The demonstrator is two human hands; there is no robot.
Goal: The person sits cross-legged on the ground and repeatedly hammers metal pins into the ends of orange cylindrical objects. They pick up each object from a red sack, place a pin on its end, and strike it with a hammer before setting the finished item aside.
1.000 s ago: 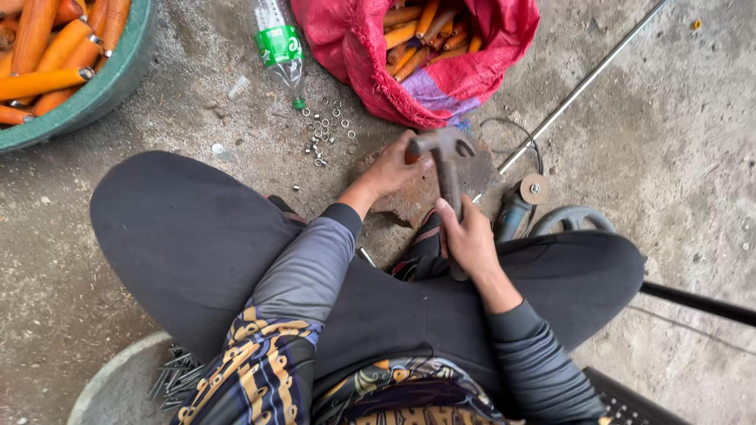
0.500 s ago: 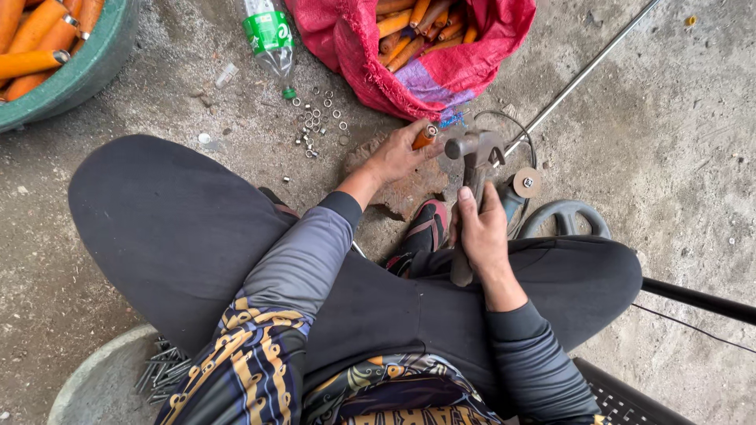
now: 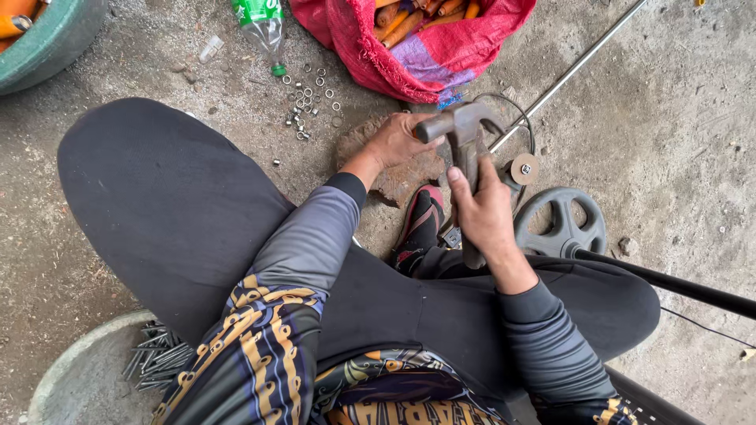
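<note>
We saw the right hand wrapped around the handle of a hammer, its metal head raised above a flat rusty block on the concrete floor. The left hand rested on that block, fingers curled close under the hammer head; what it pinched we could not tell. Beyond lay scattered small metal rings, a green plastic bottle and a red sack of orange pieces. A grey wheel sat just right of the hand.

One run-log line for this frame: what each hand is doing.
right hand: grip on hammer, head raised | left hand: resting on flat stone under hammer | nearby: washers, red sack
</note>
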